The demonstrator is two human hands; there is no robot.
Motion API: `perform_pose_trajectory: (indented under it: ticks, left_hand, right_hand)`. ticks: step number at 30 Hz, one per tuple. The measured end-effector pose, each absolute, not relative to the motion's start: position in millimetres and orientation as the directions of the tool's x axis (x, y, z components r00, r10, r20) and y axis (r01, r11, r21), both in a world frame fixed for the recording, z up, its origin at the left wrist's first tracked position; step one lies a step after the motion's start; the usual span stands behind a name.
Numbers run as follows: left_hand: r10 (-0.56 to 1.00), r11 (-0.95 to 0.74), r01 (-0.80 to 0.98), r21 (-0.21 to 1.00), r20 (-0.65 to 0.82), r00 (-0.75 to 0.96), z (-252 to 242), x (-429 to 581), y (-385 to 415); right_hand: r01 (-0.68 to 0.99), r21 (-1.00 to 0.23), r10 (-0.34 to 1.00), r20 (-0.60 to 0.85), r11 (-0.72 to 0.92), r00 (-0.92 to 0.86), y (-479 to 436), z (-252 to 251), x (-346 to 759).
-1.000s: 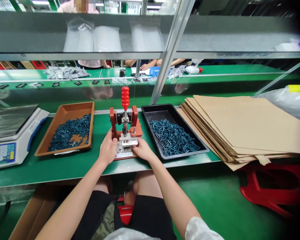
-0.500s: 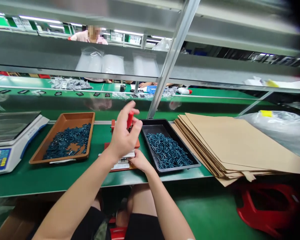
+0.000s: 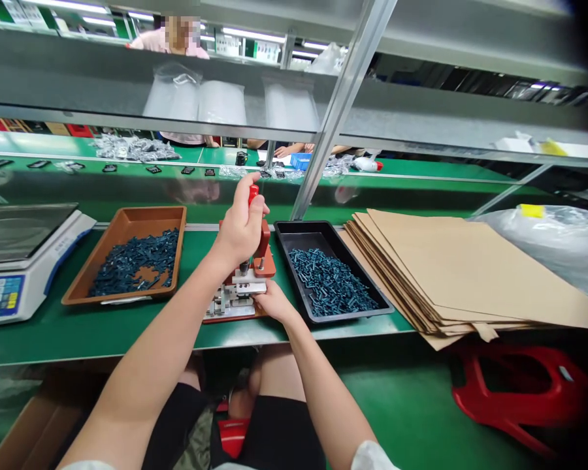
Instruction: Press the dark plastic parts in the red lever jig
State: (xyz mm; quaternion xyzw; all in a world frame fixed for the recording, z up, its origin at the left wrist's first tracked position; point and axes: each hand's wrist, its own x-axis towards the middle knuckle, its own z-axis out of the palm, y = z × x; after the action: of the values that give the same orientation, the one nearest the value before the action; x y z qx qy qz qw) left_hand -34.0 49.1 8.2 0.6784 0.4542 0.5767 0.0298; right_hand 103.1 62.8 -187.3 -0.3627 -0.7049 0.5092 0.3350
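Note:
My left hand point(image 3: 242, 225) is wrapped around the red lever handle point(image 3: 253, 192) of a hand press, its index finger reaching past the top. Below the lever, the press has a red frame point(image 3: 266, 261) and a metal fixture point(image 3: 238, 297) on its base. Low at the fixture's right side, my right hand point(image 3: 273, 300) has its fingers closed against the metal; what they hold, if anything, is hidden. To the left, a brown tray point(image 3: 122, 212) holds many dark blue small parts point(image 3: 137, 261). On the right stands a black tray point(image 3: 311, 230) of similar small pieces point(image 3: 328, 284).
A weighing scale point(image 3: 29, 267) stands at far left. Stacked brown cardboard sheets point(image 3: 451, 267) lie right of the black tray, beside a clear plastic bag point(image 3: 558, 241). A metal post point(image 3: 343, 104) rises behind the press. A red stool point(image 3: 514, 391) is on the floor at right.
My left hand and the red handle have risen relative to the fixture, exposing more of the press. My right hand stays at the fixture's side. The view has tipped slightly downward.

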Motion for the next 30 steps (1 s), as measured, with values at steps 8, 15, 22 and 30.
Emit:
perform_pose_trajectory:
  ticks: [8,15,22,30]
  left_hand:
    - [0.635,-0.305,0.820,0.484,0.745,-0.204,-97.6,-80.6,-19.5]
    - [0.897,0.035,0.656,0.754,0.266,-0.353,-189.5,-110.1,-27.8]
    - [0.739,-0.100,0.337,0.936,0.297,-0.605,-198.9,-106.0,-26.5]
    - [0.746,-0.261,0.536,0.803,0.520,-0.415,-202.8,-62.0,-129.2]
  right_hand:
    - [0.116,-0.831,0.766,0.436,0.545,-0.473,43.1,-189.3,106.0]
    - [0.259,-0.846,0.831,0.318,0.466,-0.456,45.6,-193.2,93.8]
    - [0.308,-0.800,0.832,0.378,0.514,-0.406,45.0,-195.2,86.0]
    - [0.476,-0.671,0.816,0.533,0.569,-0.224,6.6,-196.4,104.4]
